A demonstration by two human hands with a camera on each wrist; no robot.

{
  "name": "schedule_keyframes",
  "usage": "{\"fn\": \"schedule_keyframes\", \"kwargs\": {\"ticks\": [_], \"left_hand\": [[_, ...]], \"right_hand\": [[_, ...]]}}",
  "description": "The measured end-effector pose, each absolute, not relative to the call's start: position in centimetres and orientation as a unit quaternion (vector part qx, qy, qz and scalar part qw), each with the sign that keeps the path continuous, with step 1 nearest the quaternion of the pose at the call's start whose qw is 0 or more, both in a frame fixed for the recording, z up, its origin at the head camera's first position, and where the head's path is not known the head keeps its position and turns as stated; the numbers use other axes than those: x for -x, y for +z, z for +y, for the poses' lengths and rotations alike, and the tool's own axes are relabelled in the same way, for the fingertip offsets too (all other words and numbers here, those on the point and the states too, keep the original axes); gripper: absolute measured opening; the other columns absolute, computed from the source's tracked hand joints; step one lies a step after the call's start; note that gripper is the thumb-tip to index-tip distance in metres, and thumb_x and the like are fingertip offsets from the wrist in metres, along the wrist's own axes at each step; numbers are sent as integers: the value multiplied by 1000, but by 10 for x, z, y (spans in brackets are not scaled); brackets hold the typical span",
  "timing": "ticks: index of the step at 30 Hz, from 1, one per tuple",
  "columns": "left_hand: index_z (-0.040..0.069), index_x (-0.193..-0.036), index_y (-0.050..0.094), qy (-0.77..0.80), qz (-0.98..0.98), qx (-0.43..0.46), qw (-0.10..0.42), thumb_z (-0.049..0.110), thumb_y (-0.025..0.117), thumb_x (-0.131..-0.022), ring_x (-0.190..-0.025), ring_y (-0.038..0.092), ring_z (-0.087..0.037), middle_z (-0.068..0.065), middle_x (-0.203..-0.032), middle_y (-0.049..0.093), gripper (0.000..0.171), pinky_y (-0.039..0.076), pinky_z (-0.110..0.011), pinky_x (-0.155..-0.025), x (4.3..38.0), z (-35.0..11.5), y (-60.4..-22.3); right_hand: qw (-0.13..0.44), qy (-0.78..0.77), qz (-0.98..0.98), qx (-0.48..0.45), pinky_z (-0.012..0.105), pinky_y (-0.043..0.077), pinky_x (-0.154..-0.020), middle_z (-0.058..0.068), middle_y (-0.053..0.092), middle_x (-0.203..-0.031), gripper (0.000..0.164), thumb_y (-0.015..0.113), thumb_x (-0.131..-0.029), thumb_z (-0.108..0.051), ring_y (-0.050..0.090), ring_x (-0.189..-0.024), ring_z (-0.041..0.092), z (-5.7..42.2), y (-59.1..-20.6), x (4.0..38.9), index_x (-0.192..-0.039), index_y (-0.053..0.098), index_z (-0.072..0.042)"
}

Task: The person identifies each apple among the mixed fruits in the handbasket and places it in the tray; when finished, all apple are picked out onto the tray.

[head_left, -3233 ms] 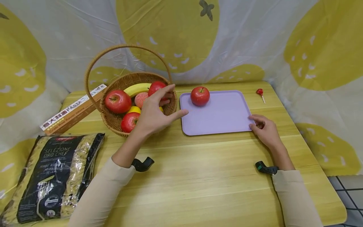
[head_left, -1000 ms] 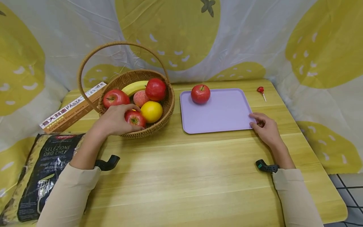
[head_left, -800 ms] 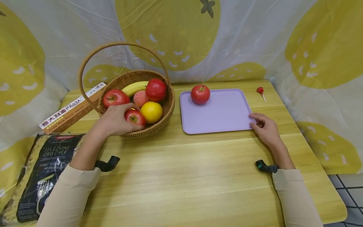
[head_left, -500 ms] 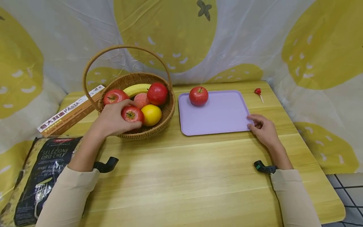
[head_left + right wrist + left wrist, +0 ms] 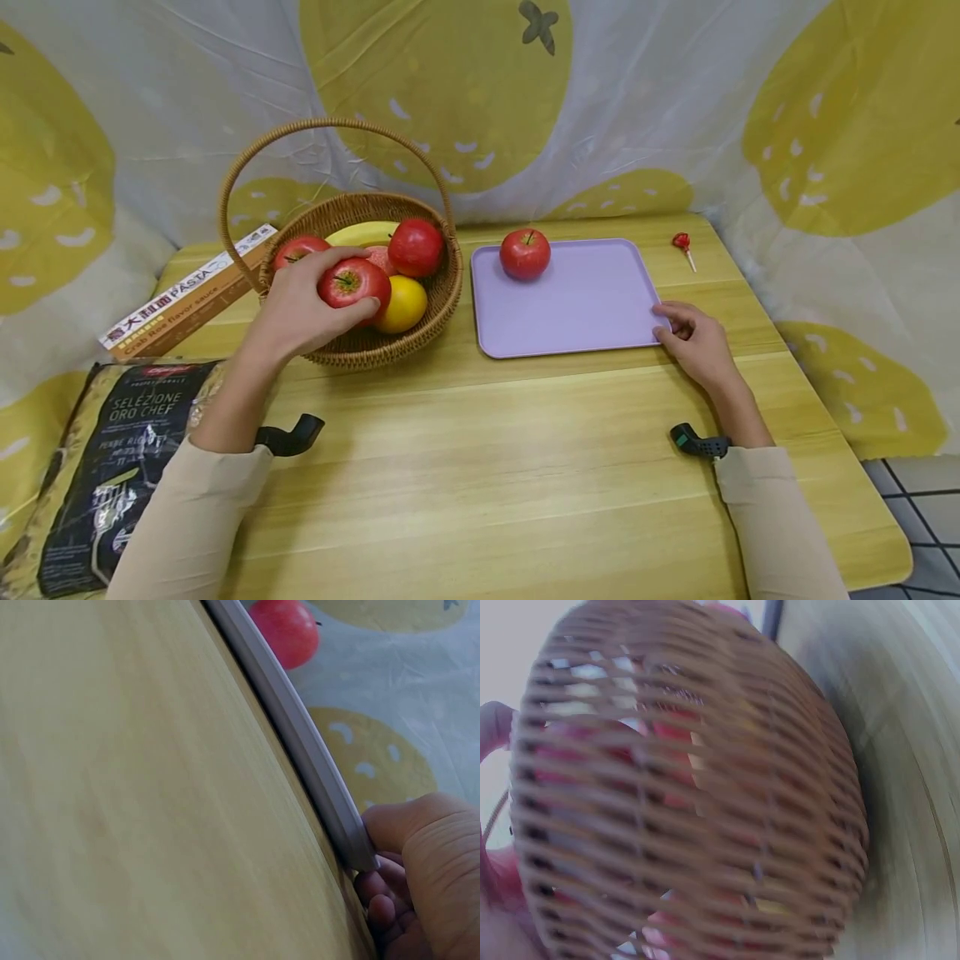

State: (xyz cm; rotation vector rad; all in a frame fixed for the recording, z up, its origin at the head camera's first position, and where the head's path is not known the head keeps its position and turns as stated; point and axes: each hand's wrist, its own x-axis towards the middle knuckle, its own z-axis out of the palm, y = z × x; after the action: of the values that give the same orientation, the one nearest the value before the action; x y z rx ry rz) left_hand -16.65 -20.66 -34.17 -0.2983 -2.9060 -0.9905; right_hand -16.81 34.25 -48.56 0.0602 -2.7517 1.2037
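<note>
My left hand (image 5: 296, 310) grips a red apple (image 5: 356, 287) at the front left of the wicker basket (image 5: 352, 359), fingers behind it and thumb in front. Around it in the basket are a yellow round fruit (image 5: 406, 305), a banana (image 5: 362, 234), a partly covered peach-like fruit (image 5: 381, 257) and two more red apples. The basket's woven side (image 5: 705, 795) fills most of the blurred left wrist view. At the right, my right hand (image 5: 702, 346) pinches the right edge of the lilac tray (image 5: 577, 304). Another apple (image 5: 525, 254) sits at the tray's back left.
A pasta box (image 5: 187, 292) lies slanted left of the basket, with a bag of penne (image 5: 127, 467) in front of it, partly under the left forearm. A red lollipop (image 5: 682, 242) lies behind and right of the tray. A patterned cloth (image 5: 637, 83) hangs behind the table.
My left hand has gone from over the basket's right part to the front left apple, gripped it and lifted it slightly up and right. The right hand keeps holding the tray edge.
</note>
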Motion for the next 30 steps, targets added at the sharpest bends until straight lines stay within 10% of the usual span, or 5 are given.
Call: {"fn": "schedule_keyframes", "kwargs": {"ticks": [30], "left_hand": [[28,-130,66,-442,-869,214,64,55,86,-73,-101,62,-6,11,-117,69,66,58,-31,-86,189,-58,-341]], "right_hand": [[69,402,-913,-23,12,38,-66,13,62,-111,35,69,-97,-10,46,-80,7,342,-485,167,-131,69,0]]}}
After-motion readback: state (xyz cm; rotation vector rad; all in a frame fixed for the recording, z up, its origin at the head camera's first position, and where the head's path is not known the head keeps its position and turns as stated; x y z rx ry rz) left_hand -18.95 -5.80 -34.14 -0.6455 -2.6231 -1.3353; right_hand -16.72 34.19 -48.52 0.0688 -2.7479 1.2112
